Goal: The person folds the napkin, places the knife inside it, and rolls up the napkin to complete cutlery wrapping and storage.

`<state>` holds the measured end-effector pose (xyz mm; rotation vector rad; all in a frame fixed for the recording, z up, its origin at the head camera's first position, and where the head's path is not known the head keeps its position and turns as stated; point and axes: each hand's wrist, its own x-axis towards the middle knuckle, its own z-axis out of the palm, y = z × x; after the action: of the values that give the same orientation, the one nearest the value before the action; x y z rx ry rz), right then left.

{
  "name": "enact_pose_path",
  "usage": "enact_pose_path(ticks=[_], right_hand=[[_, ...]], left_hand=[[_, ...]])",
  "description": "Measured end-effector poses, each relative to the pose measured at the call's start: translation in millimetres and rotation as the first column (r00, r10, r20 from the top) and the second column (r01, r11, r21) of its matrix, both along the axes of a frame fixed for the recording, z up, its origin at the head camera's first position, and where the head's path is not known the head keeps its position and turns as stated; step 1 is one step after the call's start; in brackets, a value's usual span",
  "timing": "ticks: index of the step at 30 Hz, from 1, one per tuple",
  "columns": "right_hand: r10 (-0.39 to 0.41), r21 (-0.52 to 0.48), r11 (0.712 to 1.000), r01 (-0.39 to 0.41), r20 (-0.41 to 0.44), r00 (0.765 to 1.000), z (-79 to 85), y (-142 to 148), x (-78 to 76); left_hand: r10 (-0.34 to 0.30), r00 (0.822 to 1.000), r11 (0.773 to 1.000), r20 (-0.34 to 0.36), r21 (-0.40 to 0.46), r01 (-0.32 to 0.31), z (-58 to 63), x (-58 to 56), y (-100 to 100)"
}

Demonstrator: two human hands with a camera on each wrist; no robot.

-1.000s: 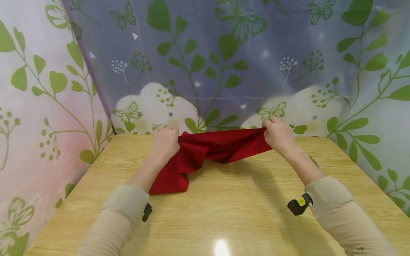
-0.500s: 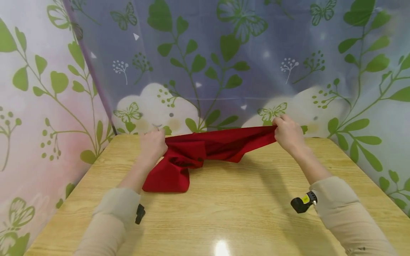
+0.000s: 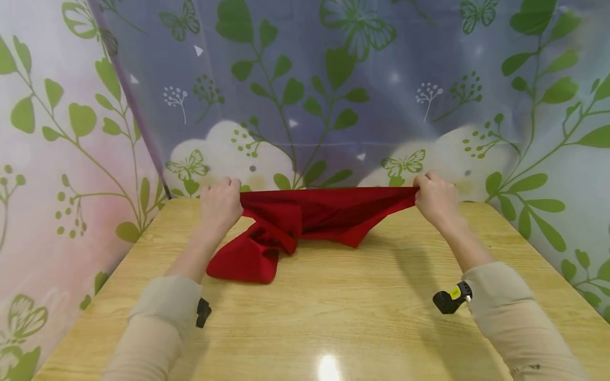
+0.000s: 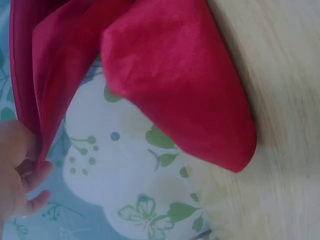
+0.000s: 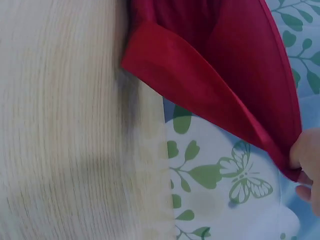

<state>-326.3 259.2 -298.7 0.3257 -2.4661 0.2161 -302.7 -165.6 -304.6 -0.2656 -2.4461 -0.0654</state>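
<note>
A red cloth (image 3: 329, 211) is stretched between both hands above the far part of the table, its upper edge nearly level. My left hand (image 3: 221, 206) grips one end of that edge; in the left wrist view the thumb and fingers (image 4: 39, 177) pinch the cloth (image 4: 185, 85). At the other end, my right hand (image 3: 437, 200) pinches a corner, also visible in the right wrist view, where the cloth (image 5: 200, 75) tapers to the fingertips (image 5: 302, 150). Below the left hand, a bunched, folded part of the cloth hangs down and rests on the tabletop.
The wooden table (image 3: 324, 312) spreads under both forearms. A patterned curtain (image 3: 305, 95) with leaves and butterflies stands right behind its far edge, and similar printed sheets flank it left and right. A black wrist camera (image 3: 450, 299) sits at the right cuff.
Both hands have moved apart, the left one leftward and the right one rightward. The cloth between them has been drawn wider and tauter, and its folded lower part has shifted slightly left.
</note>
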Motion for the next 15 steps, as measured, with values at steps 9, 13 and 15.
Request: enact_pose_path(ticks=[9, 13, 15], right_hand=[[0.119, -0.069, 0.985, -0.158, -0.389, 0.914, 17.5, 11, -0.2], [0.103, -0.131, 0.974, -0.183, -0.463, 0.88, 35.0, 11, 8.7], [0.095, -0.177, 0.963, -0.203, -0.484, 0.87, 44.5, 10, 15.2]], left_hand=[[-0.07, 0.988, 0.996, -0.138, 0.042, 0.077, 27.4, 5.9, -9], [-0.081, 0.978, 0.99, -0.191, 0.097, 0.101, 41.7, 8.9, -12], [-0.098, 0.967, 0.984, -0.237, 0.122, 0.13, 47.8, 9.9, -13]])
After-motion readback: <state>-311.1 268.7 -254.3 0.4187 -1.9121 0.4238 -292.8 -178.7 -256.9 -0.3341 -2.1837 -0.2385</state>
